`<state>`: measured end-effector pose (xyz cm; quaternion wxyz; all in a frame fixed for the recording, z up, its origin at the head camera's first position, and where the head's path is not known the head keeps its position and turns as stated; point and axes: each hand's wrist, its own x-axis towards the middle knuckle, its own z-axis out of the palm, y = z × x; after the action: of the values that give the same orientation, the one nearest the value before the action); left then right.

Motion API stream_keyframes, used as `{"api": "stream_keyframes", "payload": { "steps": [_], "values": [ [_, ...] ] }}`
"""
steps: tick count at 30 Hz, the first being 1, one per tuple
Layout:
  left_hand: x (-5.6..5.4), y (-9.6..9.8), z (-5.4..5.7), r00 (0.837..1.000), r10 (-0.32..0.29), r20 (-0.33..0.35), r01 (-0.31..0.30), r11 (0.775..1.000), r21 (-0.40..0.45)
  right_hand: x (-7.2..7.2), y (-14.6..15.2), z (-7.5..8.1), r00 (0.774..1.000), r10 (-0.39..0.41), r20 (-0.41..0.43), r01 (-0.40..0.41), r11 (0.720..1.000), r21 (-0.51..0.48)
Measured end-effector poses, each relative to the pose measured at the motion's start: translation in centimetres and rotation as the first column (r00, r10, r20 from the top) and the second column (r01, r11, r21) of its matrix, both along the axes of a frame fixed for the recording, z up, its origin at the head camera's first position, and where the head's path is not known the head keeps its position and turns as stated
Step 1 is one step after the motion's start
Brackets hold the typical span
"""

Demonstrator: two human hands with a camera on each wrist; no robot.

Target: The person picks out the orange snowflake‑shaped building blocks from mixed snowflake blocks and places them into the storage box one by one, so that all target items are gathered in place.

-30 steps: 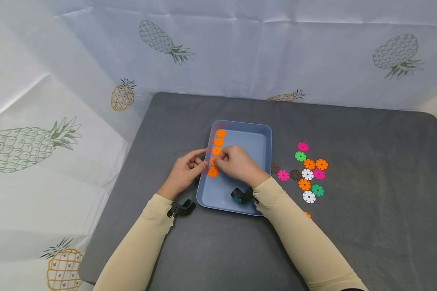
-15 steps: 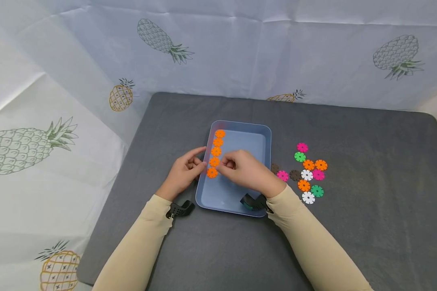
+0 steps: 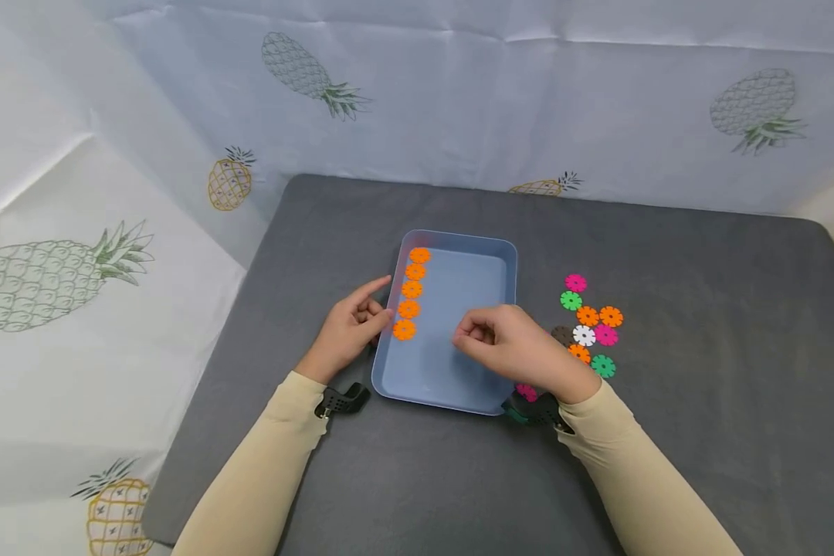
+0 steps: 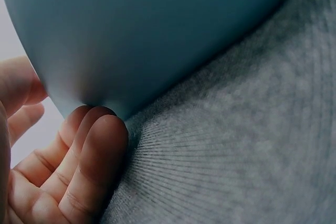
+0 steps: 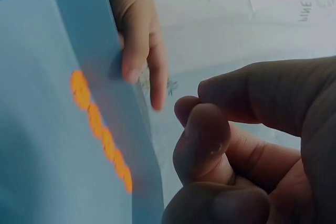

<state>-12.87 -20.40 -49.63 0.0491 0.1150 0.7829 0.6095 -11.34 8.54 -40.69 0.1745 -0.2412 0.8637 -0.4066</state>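
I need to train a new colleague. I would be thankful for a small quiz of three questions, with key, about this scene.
1. How many orange discs lie in the blue tray?
2. True or false: their row runs along the tray's right side.
3. Whose place is at the tray's left edge? A) left hand; B) right hand; C) neither.

Key: 1. Five. 2. False, the left side. 3. A.
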Motion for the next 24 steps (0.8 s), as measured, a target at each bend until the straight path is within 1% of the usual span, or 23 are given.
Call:
{"api": "stream_keyframes", "payload": {
  "steps": [7,15,22,24],
  "values": [
    [-0.1,0.0,0.2,1.0,0.003,-0.001,-0.003,1.0,0.005,0.5,2.7,-1.0,0.998,-0.062,0.013,0.061,0.998,0.022],
    [-0.3,0.4,-0.2,1.0,0.0,0.0,0.0,1.0,0.004,1.3,5.4,-2.3,0.992,-0.11,0.054,0.109,0.994,0.022],
    [-0.3,0.3,-0.2,1.0,0.017,0.014,-0.017,1.0,-0.001,2.0,8.1,-3.0,0.989,-0.15,-0.008,0.15,0.986,0.069],
    [-0.3,0.3,-0.1,1.0,0.019,0.019,-0.019,1.0,0.0,2.2,9.0,-3.0,0.985,-0.172,-0.009,0.172,0.982,0.075]
  ]
}}
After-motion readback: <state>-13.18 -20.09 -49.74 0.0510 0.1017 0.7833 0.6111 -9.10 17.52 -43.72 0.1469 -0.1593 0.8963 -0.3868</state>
